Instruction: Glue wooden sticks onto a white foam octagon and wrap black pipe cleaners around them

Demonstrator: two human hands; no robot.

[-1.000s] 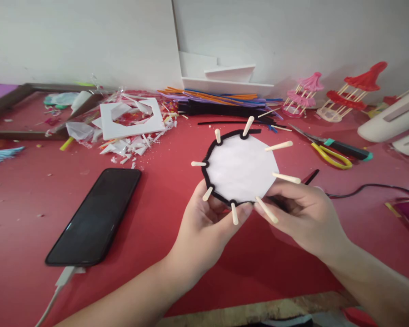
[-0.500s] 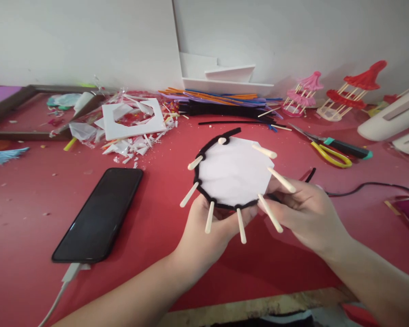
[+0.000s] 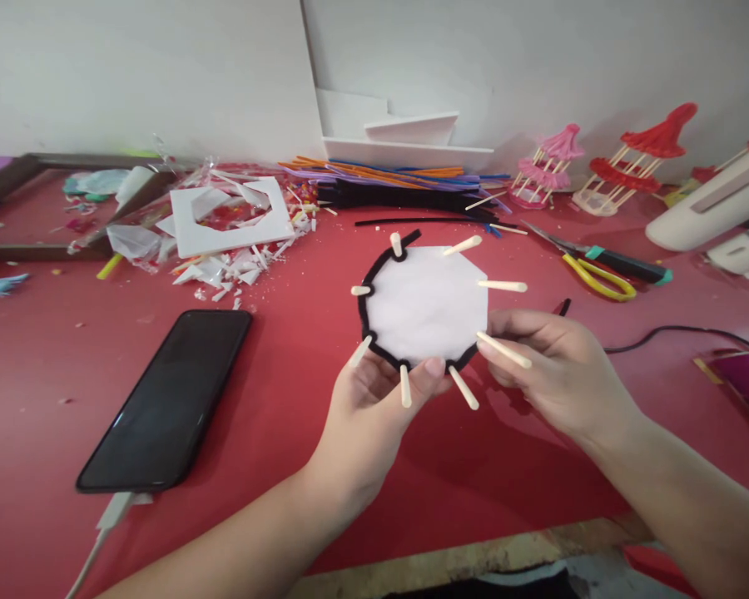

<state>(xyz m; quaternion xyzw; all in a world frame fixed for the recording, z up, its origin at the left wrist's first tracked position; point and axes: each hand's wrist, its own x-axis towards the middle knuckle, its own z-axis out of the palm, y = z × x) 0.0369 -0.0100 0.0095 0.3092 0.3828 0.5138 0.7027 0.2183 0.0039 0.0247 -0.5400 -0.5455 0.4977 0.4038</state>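
Note:
A white octagonal board (image 3: 428, 304) is held above the table, with several pale wooden sticks (image 3: 503, 286) standing out along its edge. A fuzzy black pipe cleaner (image 3: 363, 312) winds around the sticks on the left and lower sides, its one end loose at the top. My left hand (image 3: 380, 399) grips the board's lower edge, thumb on top and fingers underneath. At the lower right stick, my right hand (image 3: 553, 366) is closed on the pipe cleaner, whose other tip shows behind the knuckles. The fingertips of the right hand are partly hidden.
A black phone (image 3: 166, 399) on a cable lies at left. Behind are a cut-out white frame (image 3: 230, 241), scraps and a pipe cleaner bundle (image 3: 405, 195). Scissors (image 3: 599, 279), a dark-handled tool (image 3: 630, 264) and pink (image 3: 546, 170) and red (image 3: 640, 162) stick models are at right.
The board has turned and tilted, so its sticks point differently. My left thumb now lies on its lower edge. The pipe cleaner is drawn along the lower right side, and the view has shifted slightly.

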